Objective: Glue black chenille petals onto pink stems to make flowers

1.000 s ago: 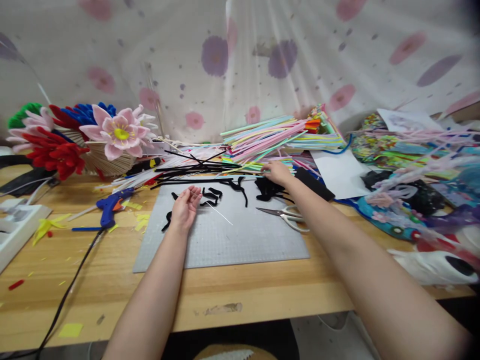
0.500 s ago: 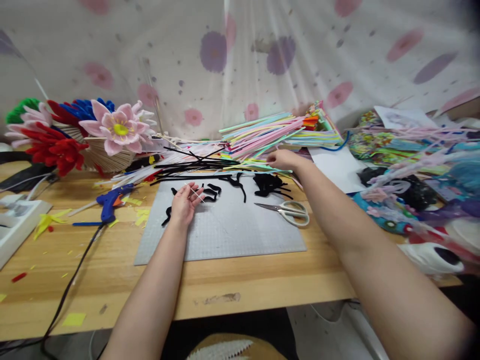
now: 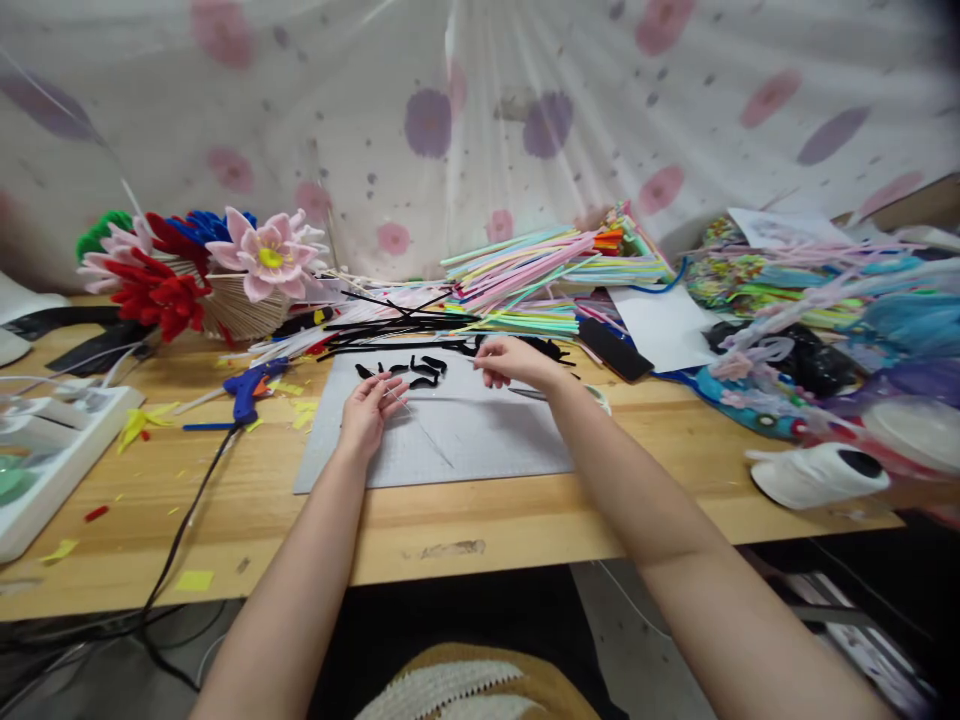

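Head view: grey mat (image 3: 480,440); above its left part, left hand (image 3: 367,412), grip loosely pinched on thin wire (image 3: 430,438), which slack fingers could drop; above its right part, right hand (image 3: 511,362), grip curled, contents indeterminable; scissors (image 3: 528,393) below, liable to be knocked.

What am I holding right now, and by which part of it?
Your left hand holds a thin, pale strand, apparently near its upper end. Whether your right hand holds anything can't be told.

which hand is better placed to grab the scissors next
Probably the right hand: it is nearer the scissors, and the left hand holds a thin pale strand. Whether the right holds anything is unclear.
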### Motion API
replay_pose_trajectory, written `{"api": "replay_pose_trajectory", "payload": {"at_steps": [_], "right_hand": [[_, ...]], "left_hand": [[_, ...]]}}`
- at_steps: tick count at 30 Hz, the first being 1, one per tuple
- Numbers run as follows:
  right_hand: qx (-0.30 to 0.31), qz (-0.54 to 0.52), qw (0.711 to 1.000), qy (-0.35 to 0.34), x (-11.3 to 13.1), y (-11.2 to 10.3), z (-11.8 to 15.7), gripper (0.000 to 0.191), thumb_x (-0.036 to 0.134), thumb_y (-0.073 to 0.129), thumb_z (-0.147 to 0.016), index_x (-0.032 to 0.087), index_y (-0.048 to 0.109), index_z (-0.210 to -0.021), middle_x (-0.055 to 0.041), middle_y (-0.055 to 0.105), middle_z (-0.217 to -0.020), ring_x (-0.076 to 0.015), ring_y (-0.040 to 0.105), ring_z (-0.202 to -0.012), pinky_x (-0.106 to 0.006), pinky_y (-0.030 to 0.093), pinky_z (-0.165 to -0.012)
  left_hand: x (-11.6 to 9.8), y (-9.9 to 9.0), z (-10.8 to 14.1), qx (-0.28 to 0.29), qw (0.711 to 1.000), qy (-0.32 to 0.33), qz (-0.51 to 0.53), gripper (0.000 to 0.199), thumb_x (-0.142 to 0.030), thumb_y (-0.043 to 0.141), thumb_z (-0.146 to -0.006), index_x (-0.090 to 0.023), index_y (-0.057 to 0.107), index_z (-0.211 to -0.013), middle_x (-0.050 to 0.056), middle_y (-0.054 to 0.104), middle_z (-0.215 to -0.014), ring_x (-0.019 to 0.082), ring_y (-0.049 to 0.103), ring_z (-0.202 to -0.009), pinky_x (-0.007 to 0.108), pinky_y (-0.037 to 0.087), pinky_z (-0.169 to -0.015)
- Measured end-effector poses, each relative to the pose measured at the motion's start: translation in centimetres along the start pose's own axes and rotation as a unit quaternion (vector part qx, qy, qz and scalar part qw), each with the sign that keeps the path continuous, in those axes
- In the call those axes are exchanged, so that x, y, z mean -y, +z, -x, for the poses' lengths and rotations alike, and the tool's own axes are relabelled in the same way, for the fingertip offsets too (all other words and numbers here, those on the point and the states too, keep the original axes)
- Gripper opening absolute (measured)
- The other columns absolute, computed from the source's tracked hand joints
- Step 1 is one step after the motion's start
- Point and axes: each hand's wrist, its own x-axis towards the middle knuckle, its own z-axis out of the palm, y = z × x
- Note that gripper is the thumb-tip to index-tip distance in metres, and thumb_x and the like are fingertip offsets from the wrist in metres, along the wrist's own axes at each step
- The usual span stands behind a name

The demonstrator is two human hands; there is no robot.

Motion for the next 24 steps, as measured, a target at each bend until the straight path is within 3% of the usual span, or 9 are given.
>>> {"api": "replay_pose_trajectory", "payload": {"at_steps": [2, 6, 9, 12, 19, 24], "right_hand": [[0.027, -0.049, 0.998, -0.022, -0.2, 2.0, 0.5, 0.007, 0.02, 0.051, -0.08, 0.016, 0.052, -0.075, -0.0004, 0.061, -0.055, -0.0076, 0.051, -0.041, -0.017, 0.035, -0.037], [0.09, -0.043, 0.995, 0.011, -1.6, 6.0, 1.6, 0.01, 0.021, 0.046, -0.083, 0.017, 0.047, -0.074, 0.0018, 0.059, -0.051, -0.0076, 0.05, -0.039, -0.017, 0.035, -0.037], [0.078, -0.02, 0.997, 0.018, -2.4, 7.3, 2.1, 0.012, 0.021, 0.044, -0.084, 0.018, 0.046, -0.073, 0.0034, 0.056, -0.048, -0.0067, 0.048, -0.038, -0.016, 0.033, -0.037], [0.062, 0.009, 0.998, 0.018, -2.4, 7.5, 2.4, 0.011, 0.021, 0.044, -0.083, 0.018, 0.046, -0.073, 0.0037, 0.056, -0.048, -0.0067, 0.049, -0.039, -0.016, 0.034, -0.039], [0.124, 0.076, 0.989, -0.019, -1.9, 7.1, 2.1, 0.008, 0.022, 0.049, -0.076, 0.016, 0.05, -0.07, 0.0024, 0.06, -0.058, -0.0061, 0.05, -0.046, -0.017, 0.036, -0.046], [0.228, 0.075, 0.969, -0.048, -1.7, 5.9, 1.8, 0.019, 0.034, 0.056, -0.074, 0.015, 0.057, -0.07, 0.0016, 0.061, -0.064, -0.0062, 0.051, -0.051, -0.018, 0.038, -0.05]], "left_hand": [[0.1, -0.1, 0.0, -0.003, 1.0, 0.001, 0.005, 0.011, -0.01, 0.052, -0.078, -0.013, 0.056, -0.088, 0.009, 0.067, -0.081, 0.017, 0.067, -0.076, 0.031, 0.053, -0.07], [0.3, 0.2, -0.4, -0.013, 1.0, 0.007, 0.011, 0.01, -0.011, 0.054, -0.078, -0.013, 0.055, -0.087, 0.01, 0.068, -0.084, 0.017, 0.067, -0.075, 0.032, 0.053, -0.071], [0.2, 0.2, -0.8, -0.023, 0.999, 0.01, 0.02, 0.009, -0.012, 0.054, -0.078, -0.013, 0.056, -0.086, 0.01, 0.068, -0.082, 0.017, 0.067, -0.075, 0.03, 0.053, -0.071], [0.1, 0.1, -1.0, -0.038, 0.999, 0.021, 0.03, 0.009, -0.01, 0.053, -0.079, -0.011, 0.058, -0.086, 0.01, 0.068, -0.084, 0.017, 0.067, -0.077, 0.03, 0.053, -0.073], [0.4, 0.1, -1.4, -0.054, 0.997, 0.042, 0.04, 0.011, -0.014, 0.052, -0.081, -0.01, 0.06, -0.087, 0.009, 0.067, -0.078, 0.016, 0.067, -0.074, 0.03, 0.052, -0.072], [0.1, 0.2, -1.2, -0.046, 0.998, 0.021, 0.046, 0.011, -0.012, 0.053, -0.08, -0.008, 0.062, -0.084, 0.006, 0.064, -0.07, 0.013, 0.065, -0.066, 0.027, 0.054, -0.066]]}}
